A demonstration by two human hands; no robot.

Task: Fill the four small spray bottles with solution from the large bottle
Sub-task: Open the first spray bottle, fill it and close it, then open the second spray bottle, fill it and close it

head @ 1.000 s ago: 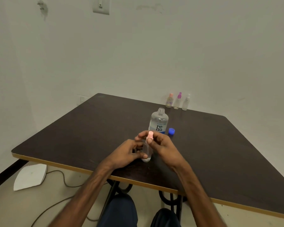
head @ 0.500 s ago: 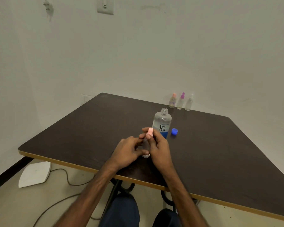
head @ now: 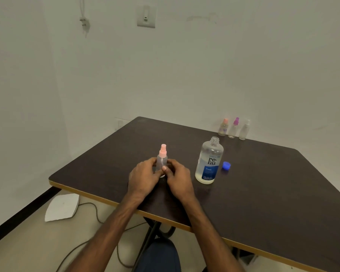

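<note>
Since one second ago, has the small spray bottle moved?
Yes: the small spray bottle has shifted left, away from the standing large bottle, opening a gap.

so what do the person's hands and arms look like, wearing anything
Both the left hand and right hand are bare: no gloves, rings, watch or bands visible. The forearms are bare too, no sleeves in view. Dark blue trousers show below.

Centre of frame: left hand and right hand both grip a small spray bottle, pink top, upright on the dark table. Right of it: large bottle, upright, neck open. Blue cap lies just to its right. Upper right, at the table's far edge: three small bottles, upright in a row.
</note>
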